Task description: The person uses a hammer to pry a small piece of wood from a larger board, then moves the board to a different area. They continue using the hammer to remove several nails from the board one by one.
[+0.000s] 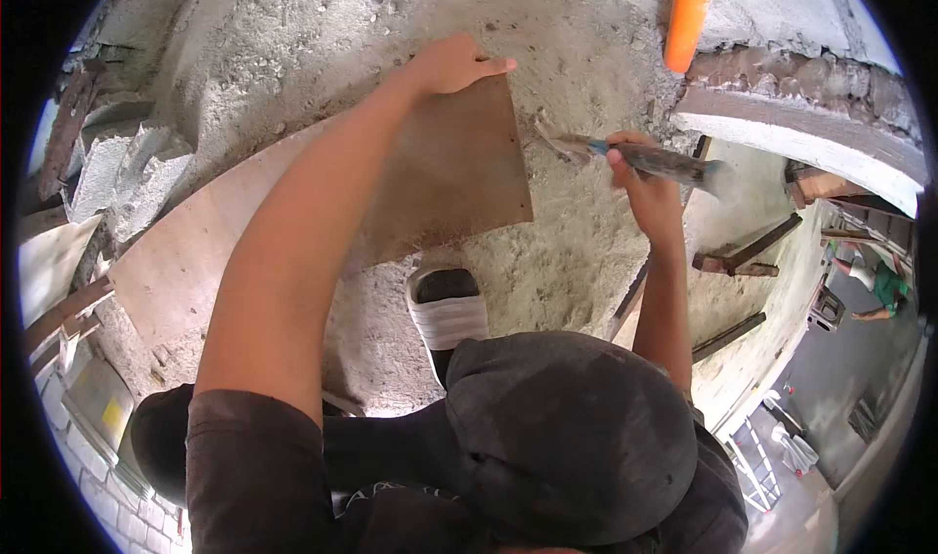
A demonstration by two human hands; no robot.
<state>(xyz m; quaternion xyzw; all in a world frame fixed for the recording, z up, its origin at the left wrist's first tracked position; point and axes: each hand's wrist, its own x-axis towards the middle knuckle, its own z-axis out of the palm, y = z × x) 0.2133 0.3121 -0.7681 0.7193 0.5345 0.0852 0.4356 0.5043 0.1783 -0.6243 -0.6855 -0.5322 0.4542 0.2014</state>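
Observation:
A thin brown plywood board [445,153] lies across the rough ground in front of me. At its far edge, my left hand [451,63] grips the board near the corner, one digit stretched to the right. Past the board's right end, my right hand [645,178] is closed around the dark grip of a hammer [669,163]. The hammer's blue neck points left. Its head end is blurred and lies close to the ground, apart from the board's end.
Broken concrete blocks [127,178] stand at the left. An orange pipe [690,17] is at the top. Nailed wood pieces [747,251] lie to the right, with a ladder [757,471] beyond. A person in green [884,285] is far right. My sandalled foot [447,310] is near the board.

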